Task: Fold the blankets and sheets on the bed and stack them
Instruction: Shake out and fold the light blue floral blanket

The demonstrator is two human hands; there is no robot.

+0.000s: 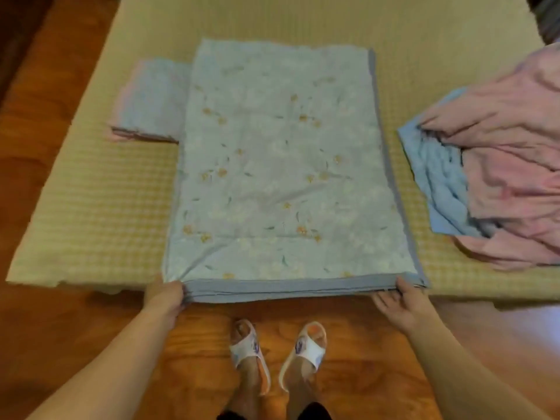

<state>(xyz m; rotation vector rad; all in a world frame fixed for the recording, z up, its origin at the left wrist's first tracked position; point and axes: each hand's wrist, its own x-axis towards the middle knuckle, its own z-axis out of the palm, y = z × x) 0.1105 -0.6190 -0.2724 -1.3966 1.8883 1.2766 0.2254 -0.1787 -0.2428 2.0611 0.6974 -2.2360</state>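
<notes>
Flowery blanket [281,165]: It is light blue with little orange flowers. It is folded into a long shape and lies flat in the middle of the bed. Its near end reaches the edge of the bed, and you can see the grey-blue layers stacked there.

Left hand [165,298]: It holds the near left corner of the flowery blanket. The fingers are curled round the edge of the layers.

Right hand [400,301]: It holds the near right corner of the flowery blanket. The thumb is on top and the fingers are tucked under the edge.

Small folded blanket [148,101]: It is blue on top and pink along its side. It lies on the bed just beside the far left part of the flowery blanket, and the flowery blanket covers its right edge a little.

Messy pile [497,165]: Pink cloth and blue cloth lie bunched up on the right side of the bed, apart from the flowery blanket. It is not folded.

Bed [100,201]: It has a yellow checked cover.

Floor [200,359]: It is shiny brown wood.

Slippers [278,350]: The person wears white slippers and stands close to the bed, between the two arms.
</notes>
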